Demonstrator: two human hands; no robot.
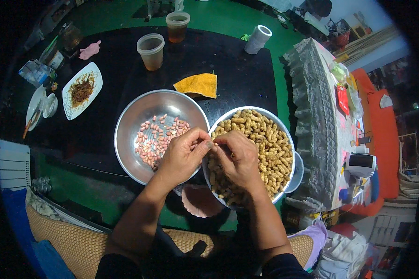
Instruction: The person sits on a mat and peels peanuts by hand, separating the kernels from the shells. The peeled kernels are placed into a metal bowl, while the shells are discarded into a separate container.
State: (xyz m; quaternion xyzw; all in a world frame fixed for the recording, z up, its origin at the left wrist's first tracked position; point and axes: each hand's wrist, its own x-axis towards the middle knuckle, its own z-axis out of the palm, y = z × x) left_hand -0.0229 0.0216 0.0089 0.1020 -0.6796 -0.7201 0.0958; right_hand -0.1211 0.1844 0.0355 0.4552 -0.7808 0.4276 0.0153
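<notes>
A steel bowl (124, 139) holds pink shelled peanut kernels (159, 136) spread over its bottom. Touching it on the right, a round metal pan (289, 132) is heaped with unshelled peanuts (274, 153). My left hand (186, 151) is over the bowl's right edge, thumb and forefinger pinched together. Over the left part of the pan is my right hand (239, 157), its fingertips meeting those of the left. A small pale piece, seemingly a peanut, shows between the fingertips; the fingers hide most of it. Some of what lies inside the curled left fingers is hidden too.
On the black table (118, 76) are a yellow cloth (199, 84), two plastic cups, one in front (151, 52), a white roll (258, 40) and a plate of dark food (99, 78). A pink scalloped basin (199, 202) sits below the table edge. A lace-covered table (314, 122) stands at the right.
</notes>
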